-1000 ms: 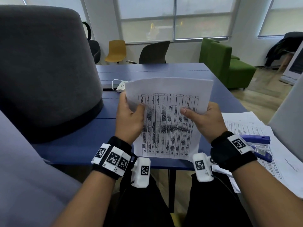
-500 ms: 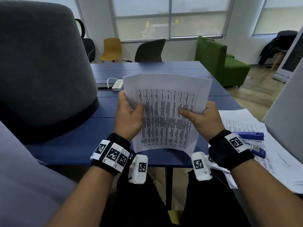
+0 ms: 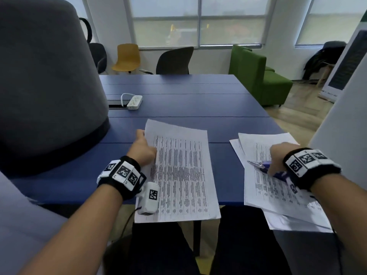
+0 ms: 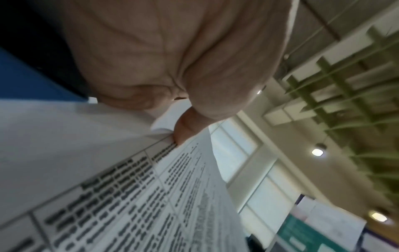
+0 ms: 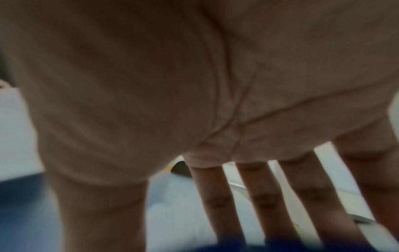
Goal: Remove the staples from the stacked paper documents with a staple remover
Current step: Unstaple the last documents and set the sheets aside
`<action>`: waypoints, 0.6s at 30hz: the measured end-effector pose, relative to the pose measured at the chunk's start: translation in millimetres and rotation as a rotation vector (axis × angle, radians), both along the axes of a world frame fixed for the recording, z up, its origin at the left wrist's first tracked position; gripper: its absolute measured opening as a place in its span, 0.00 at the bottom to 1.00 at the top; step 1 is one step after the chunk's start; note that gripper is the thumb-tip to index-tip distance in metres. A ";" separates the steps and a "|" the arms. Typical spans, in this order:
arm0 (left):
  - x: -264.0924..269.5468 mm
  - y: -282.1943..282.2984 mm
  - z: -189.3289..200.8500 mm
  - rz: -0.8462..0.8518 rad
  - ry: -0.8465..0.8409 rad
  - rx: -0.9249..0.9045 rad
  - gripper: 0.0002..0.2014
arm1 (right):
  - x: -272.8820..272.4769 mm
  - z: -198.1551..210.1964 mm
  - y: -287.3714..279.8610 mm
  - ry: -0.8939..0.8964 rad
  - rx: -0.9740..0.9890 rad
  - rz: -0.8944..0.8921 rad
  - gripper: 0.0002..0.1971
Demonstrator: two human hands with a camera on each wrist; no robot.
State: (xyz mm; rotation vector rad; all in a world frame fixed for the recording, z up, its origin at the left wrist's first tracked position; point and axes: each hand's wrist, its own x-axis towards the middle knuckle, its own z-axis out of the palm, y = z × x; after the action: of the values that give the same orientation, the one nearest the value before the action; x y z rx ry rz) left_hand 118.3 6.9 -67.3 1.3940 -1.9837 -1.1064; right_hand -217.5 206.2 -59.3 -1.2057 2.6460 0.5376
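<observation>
A stapled document (image 3: pixel 182 175) printed with tables lies flat on the blue table (image 3: pixel 178 108) in front of me. My left hand (image 3: pixel 143 149) pinches its top left corner, and the left wrist view shows the thumb (image 4: pixel 185 126) on the sheets of the document (image 4: pixel 108 187). To the right, a blue tool with a metal tip (image 3: pixel 264 166), apparently the staple remover, lies on a second stack of papers (image 3: pixel 278 195). My right hand (image 3: pixel 278 155) is down over it. Its fingers (image 5: pixel 259 196) are straight and spread, with their tips at the blue tool (image 5: pixel 280 245).
A white power strip (image 3: pixel 134 101) with its cable lies farther back on the table. A large grey rounded seat back (image 3: pixel 45 86) borders the left side and a grey panel (image 3: pixel 341 135) the right. Chairs and a green sofa stand beyond the table.
The document, held up in both hands before, now lies flat on the table. My right hand let go of it and moved right, down onto the blue tool.
</observation>
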 end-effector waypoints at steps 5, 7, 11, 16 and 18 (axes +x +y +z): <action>-11.2 -12.7 -45.9 0.042 0.016 0.166 0.20 | -1.7 -16.9 14.5 0.048 -0.002 0.023 0.20; -15.6 -32.0 -78.6 0.042 0.068 0.181 0.23 | -1.9 -14.4 19.4 0.060 -0.043 0.013 0.18; -19.0 -6.4 -56.6 0.043 0.117 0.145 0.11 | -2.6 10.1 14.7 0.075 -0.253 -0.068 0.12; -25.9 4.9 -53.5 -0.021 0.246 0.115 0.09 | 44.7 49.9 -25.0 -0.183 -0.988 -0.009 0.18; -26.5 12.4 -56.7 -0.062 0.317 0.126 0.10 | 74.8 53.7 -51.2 -0.467 -1.274 0.009 0.16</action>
State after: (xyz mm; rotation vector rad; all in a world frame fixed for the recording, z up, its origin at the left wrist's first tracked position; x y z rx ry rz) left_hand 91.8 19.3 -124.0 1.1396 -1.7646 -1.4059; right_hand -142.7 155.1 -5.6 -1.2780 2.4096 -1.4580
